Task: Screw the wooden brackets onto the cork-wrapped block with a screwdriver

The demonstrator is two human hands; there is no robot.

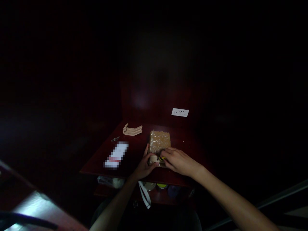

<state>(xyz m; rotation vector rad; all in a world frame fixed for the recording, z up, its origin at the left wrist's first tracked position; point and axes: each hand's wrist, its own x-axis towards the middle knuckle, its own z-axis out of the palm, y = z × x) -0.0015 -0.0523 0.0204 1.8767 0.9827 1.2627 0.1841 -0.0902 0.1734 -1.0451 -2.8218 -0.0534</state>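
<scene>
A cardboard block wrapped in clear tape (160, 140) lies on the dark red table. At its near end, my left hand (145, 166) pinches a pale wooden piece (154, 158) between thumb and fingers. My right hand (179, 161) is closed round a small yellow-and-black tool (163, 158), which looks like a screwdriver. The tool's tip points left at the wooden piece; whether it touches is too small to tell. Several pale, bent wooden pieces (132, 130) lie together at the back left, with a few thin metal screws (115, 139) in front of them.
A blurred white sheet or packet (116, 155) lies on the left of the table (137, 150). A white socket plate (180, 112) is on the back wall. Under the tabletop, a shelf holds round containers (162, 185), and a white strap (144, 195) hangs down.
</scene>
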